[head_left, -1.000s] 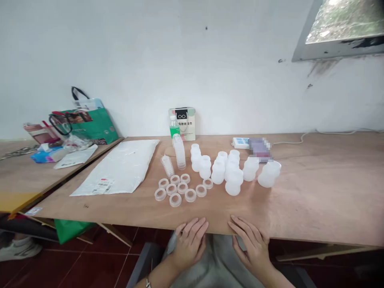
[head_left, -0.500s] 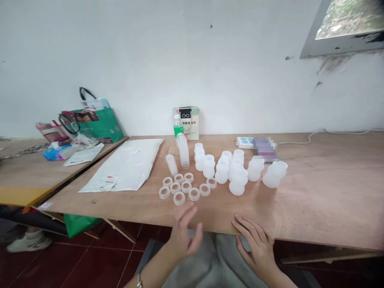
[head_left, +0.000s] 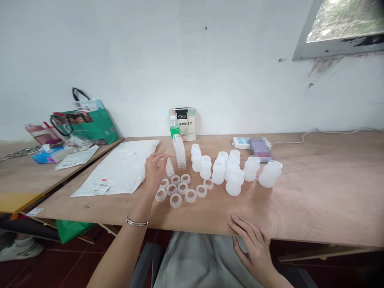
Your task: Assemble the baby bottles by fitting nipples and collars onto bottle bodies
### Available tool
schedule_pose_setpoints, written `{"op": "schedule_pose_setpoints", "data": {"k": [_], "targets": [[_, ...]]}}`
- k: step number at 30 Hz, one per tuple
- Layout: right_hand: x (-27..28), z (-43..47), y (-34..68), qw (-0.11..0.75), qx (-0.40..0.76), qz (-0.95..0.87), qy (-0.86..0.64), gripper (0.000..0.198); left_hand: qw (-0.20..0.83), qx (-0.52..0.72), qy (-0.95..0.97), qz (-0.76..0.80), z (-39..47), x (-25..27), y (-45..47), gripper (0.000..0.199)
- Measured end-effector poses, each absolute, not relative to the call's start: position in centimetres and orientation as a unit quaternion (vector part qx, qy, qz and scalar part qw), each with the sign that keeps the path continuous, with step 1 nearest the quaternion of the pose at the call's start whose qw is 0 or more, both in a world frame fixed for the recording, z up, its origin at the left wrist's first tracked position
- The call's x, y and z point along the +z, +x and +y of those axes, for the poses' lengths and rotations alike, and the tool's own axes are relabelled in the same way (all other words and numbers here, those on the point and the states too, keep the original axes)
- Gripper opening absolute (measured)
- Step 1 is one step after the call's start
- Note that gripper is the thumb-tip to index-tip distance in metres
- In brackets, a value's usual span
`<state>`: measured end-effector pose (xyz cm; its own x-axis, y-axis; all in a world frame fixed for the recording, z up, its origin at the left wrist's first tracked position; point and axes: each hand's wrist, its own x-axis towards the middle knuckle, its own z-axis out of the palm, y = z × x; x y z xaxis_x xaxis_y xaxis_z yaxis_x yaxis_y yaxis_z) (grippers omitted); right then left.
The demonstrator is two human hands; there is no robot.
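My left hand (head_left: 155, 171) reaches over the table, thumb and fingers pinched at the top of a short stack of translucent, nipple-shaped pieces (head_left: 170, 169), partly hidden by the fingers. Behind it stands a taller, leaning stack of clear domed caps (head_left: 180, 154). In front lie several translucent rings (head_left: 191, 195), flat on the wood. Several frosted white, waisted small bottles (head_left: 235, 183) stand upright to the right, their mouths open. My right hand (head_left: 251, 244) rests at the table's front edge with its fingers spread, holding nothing.
A white mailing bag (head_left: 120, 168) lies flat on the left of the wooden table (head_left: 315, 200). At the back stand a green-labelled drink bottle (head_left: 175, 127), a paper bag (head_left: 191, 126) and a white power strip (head_left: 241, 143). A green bag (head_left: 102, 126) sits on the neighbouring table.
My left hand has moved forward and left, from the table's front edge to the top of the short stack, its fingers now pinched. The right hand stays at the edge.
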<state>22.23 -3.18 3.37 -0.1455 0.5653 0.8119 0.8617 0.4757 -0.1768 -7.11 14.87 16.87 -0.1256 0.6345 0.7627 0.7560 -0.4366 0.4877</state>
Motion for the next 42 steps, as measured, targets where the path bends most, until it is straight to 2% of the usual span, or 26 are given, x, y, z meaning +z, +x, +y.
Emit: {"op": "schedule_pose_setpoints", "data": {"k": [4, 7, 10, 12, 15, 20, 24, 27, 30, 32, 35, 38, 42], "targets": [[5.5, -3.3, 22.7, 0.467, -0.096, -0.768, -0.427, 0.032, 0.079, -0.607, -0.623, -0.487, 13.0, 19.9, -6.0, 0.020], [10.4, -1.1, 22.1, 0.526, -0.018, -0.775, -0.351, 0.032, 0.074, -0.671, -0.615, -0.408, 11.3, 23.0, -3.6, 0.014], [16.3, 3.3, 20.2, 0.586, 0.120, -0.716, -0.359, 0.017, -0.021, -0.660, -0.691, -0.292, 10.4, 24.7, -0.6, 0.012], [19.0, 6.3, 18.5, 0.603, 0.236, -0.688, -0.329, 0.023, -0.101, -0.646, -0.718, -0.239, 10.4, 24.8, 1.3, 0.012], [20.5, 9.4, 16.3, 0.619, 0.311, -0.689, -0.214, 0.036, -0.183, -0.652, -0.704, -0.211, 11.1, 24.0, 2.8, 0.010], [19.4, 11.1, 15.1, 0.678, 0.275, -0.647, -0.214, 0.024, -0.232, -0.631, -0.714, -0.197, 12.4, 22.1, 2.7, 0.012], [18.0, 11.5, 16.2, 0.702, 0.175, -0.653, -0.225, 0.029, -0.287, -0.601, -0.717, -0.204, 13.7, 19.4, 1.9, 0.024], [16.3, 12.2, 17.2, 0.707, 0.051, -0.674, -0.209, 0.042, -0.331, -0.428, -0.794, -0.277, 14.7, 16.9, 1.3, 0.036], [14.5, 12.7, 17.9, 0.682, -0.025, -0.714, -0.156, 0.060, -0.318, -0.236, -0.863, -0.314, 14.9, 15.2, 1.2, 0.038], [13.5, 12.8, 18.0, 0.664, -0.023, -0.734, -0.140, 0.064, -0.280, -0.186, -0.892, -0.304, 14.5, 14.6, 1.3, 0.034], [12.5, 12.4, 17.8, 0.651, 0.052, -0.736, -0.178, 0.057, -0.199, -0.155, -0.920, -0.299, 14.0, 14.1, 1.2, 0.029], [11.7, 12.0, 17.5, 0.637, 0.118, -0.723, -0.239, 0.053, -0.137, -0.132, -0.932, -0.308, 13.7, 13.5, 1.0, 0.034], [11.0, 11.8, 17.4, 0.613, 0.132, -0.737, -0.253, 0.042, -0.184, -0.103, -0.934, -0.288, 14.0, 13.4, 0.6, 0.015]]}}
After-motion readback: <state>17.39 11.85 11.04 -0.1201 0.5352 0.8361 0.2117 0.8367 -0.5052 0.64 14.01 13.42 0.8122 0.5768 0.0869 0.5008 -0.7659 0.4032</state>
